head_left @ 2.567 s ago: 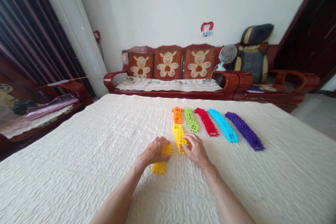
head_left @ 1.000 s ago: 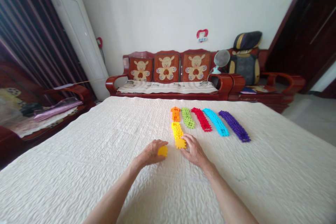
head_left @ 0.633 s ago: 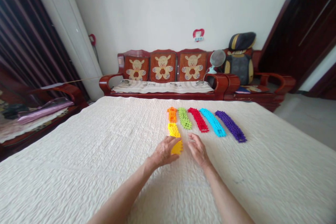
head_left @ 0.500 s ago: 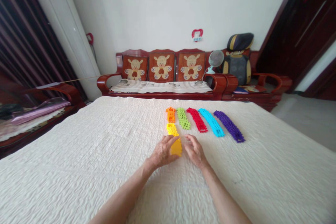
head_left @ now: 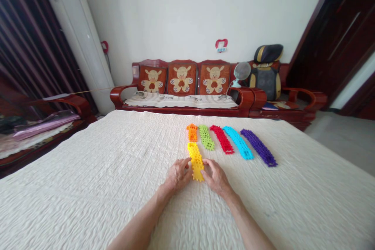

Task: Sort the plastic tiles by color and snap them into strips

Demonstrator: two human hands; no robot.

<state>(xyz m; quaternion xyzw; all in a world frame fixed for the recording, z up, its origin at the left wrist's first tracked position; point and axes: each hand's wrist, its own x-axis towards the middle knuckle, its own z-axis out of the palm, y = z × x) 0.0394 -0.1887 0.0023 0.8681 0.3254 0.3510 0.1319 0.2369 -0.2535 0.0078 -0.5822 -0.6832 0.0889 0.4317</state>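
Room: white walls, a wooden sofa (head_left: 187,93) with three bear cushions at the far side, a small fan (head_left: 241,72) on its right armrest, a tall white cabinet unit (head_left: 79,39) in the left corner, dark curtains at the left edge.
Surface: a cream quilted bed cover (head_left: 88,187) fills the lower half of the view and carries all the pieces.
Yellow strip: the yellow strip (head_left: 195,159) of linked plastic tiles lies flat near the middle of the cover, running away from the person, its near end between the two hands.
Left hand: the left hand (head_left: 177,172) rests on the cover at the strip's left edge, fingertips touching its near end; the grip is loose, fingers apart, not closed around it.
Right hand: the right hand (head_left: 216,175) lies at the strip's right edge, fingers spread and touching the same end.
Other strips: just beyond, an orange strip (head_left: 192,133), green strip (head_left: 206,137), red strip (head_left: 222,139), blue strip (head_left: 238,143) and purple strip (head_left: 259,147) lie side by side, fanning out to the right.
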